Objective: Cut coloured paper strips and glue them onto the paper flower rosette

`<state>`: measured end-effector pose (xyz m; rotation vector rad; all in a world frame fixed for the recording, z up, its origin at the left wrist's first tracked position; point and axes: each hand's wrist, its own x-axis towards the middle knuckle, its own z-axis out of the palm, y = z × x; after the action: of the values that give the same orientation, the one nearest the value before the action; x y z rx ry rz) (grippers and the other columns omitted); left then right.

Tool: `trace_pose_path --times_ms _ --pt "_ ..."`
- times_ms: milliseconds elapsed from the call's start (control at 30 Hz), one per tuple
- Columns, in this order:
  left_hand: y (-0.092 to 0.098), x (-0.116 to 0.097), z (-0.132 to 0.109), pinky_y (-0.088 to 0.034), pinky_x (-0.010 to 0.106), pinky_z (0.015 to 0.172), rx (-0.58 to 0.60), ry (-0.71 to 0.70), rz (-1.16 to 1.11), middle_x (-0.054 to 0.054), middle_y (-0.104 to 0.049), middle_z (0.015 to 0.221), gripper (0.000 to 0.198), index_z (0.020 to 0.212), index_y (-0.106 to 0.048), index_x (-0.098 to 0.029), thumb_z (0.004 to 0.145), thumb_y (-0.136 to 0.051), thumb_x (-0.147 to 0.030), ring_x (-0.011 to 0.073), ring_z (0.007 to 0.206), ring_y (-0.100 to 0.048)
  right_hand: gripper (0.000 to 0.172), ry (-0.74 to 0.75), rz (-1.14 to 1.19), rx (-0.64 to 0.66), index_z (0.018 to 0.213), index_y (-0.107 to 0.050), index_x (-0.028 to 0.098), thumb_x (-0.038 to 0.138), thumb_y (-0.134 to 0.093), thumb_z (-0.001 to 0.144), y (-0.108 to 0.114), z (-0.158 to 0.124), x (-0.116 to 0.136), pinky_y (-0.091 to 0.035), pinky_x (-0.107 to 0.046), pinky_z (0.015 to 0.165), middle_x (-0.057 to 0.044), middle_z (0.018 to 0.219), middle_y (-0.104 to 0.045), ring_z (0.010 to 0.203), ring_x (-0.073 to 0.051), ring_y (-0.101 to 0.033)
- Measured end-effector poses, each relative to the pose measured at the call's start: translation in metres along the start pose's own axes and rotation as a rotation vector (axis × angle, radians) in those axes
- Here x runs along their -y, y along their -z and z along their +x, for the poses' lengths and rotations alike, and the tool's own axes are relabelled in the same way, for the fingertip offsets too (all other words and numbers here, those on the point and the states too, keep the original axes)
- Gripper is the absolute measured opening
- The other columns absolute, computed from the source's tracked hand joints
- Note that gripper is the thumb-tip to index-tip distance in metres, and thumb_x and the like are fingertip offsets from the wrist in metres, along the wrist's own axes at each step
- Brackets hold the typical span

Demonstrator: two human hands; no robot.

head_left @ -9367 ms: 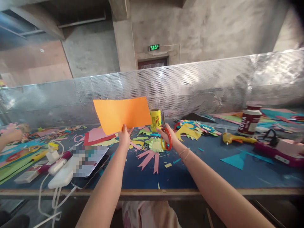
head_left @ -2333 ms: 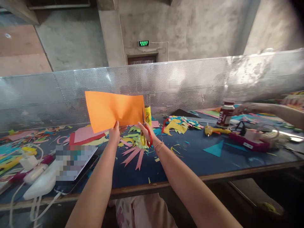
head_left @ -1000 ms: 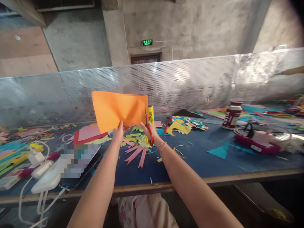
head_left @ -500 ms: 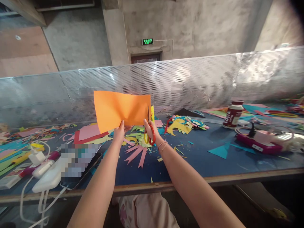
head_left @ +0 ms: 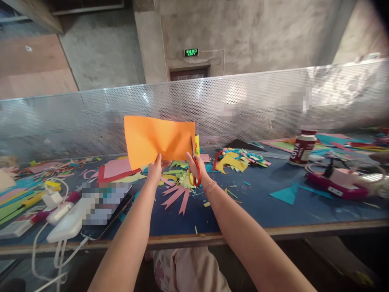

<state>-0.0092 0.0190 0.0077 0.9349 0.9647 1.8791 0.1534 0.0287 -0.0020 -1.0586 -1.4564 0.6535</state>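
One long blue worktable (head_left: 273, 211) spans the lower half of the frame, littered with coloured paper scraps. A perforated metal screen (head_left: 91, 117) runs along its far side. Held up in front of that screen, just left of centre, is the orange paper sheet (head_left: 152, 138). It stands nearly upright, clear of the table, with its long axis running left to right across the frame and a soft buckle near its middle.

The left hand (head_left: 155, 170) is below the sheet, closed in a pinch on its bottom edge near the middle, thumb toward the camera. The right hand (head_left: 194, 166) sits just to the right of it at about the same height, fingers curled through the red handles of the scissors (head_left: 198, 176).

The scissors' blades point straight up, at right angles to the sheet's long axis. They lie along the sheet's right-hand short edge, either touching it or just inside it. Whether the blades are parted cannot be told at this size. So the right hand is the one at the cutting edge, and the rest of the sheet stretches away to the left of the blades.

A yellow glue stick (head_left: 197, 142) stands on the table just behind the blades. A pink spiky cut-out (head_left: 178, 194) lies flat below both hands.
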Motion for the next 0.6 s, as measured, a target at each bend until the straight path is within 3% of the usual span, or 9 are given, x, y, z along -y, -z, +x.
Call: trace_pose_path --times_ms 600 --pt "-0.0021 -0.0028 -0.0034 -0.054 0.028 0.069 -0.003 0.061 0.032 0.001 -0.064 0.050 0.015 0.085 -0.059 -0.012 0.089 -0.054 -0.026 0.0169 0.059 -0.069 0.051 -0.055 0.217 0.056 0.068 -0.037 0.024 0.074 -0.044 0.077 -0.0008 0.0048 -0.0076 -0.041 -0.028 0.054 0.005 0.051 -0.042 0.050 -0.013 -0.047"
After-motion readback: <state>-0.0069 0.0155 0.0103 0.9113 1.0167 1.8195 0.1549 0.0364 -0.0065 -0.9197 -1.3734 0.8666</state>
